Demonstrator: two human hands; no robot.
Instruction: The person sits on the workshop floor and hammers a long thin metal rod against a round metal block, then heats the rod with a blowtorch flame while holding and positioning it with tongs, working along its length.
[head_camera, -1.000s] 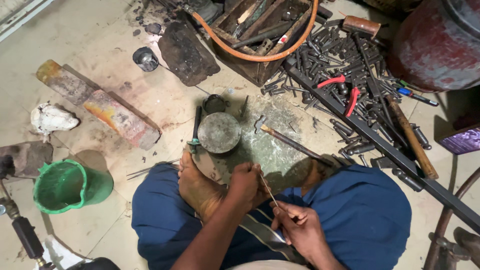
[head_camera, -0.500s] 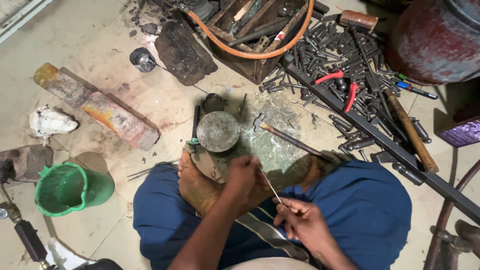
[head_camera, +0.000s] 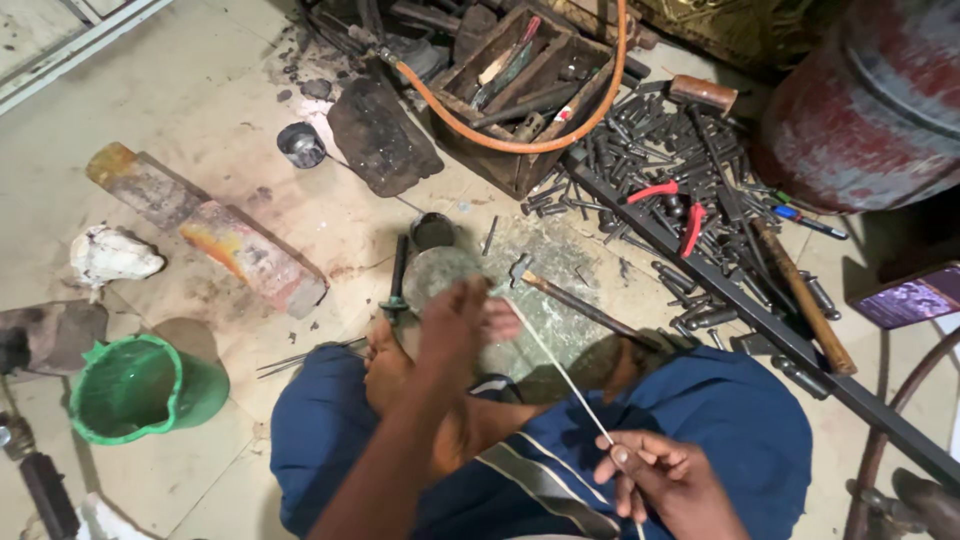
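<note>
Fingers (head_camera: 640, 462) of the right hand (head_camera: 668, 485) are curled tight around the lower end of a thin pale rod (head_camera: 560, 375), which slants up from the lap toward the left hand (head_camera: 462, 325). That hand reaches out over a round grey metal disc (head_camera: 432, 272) lying on the floor (head_camera: 200, 110) just ahead of the bare foot (head_camera: 385, 362), its fingers blurred and bent downward, so whether they pinch the rod's upper tip or press the disc I cannot tell. Much of the disc is hidden under the hand, the rod's far end is lost in the blur, and its near end runs off the bottom edge.
</note>
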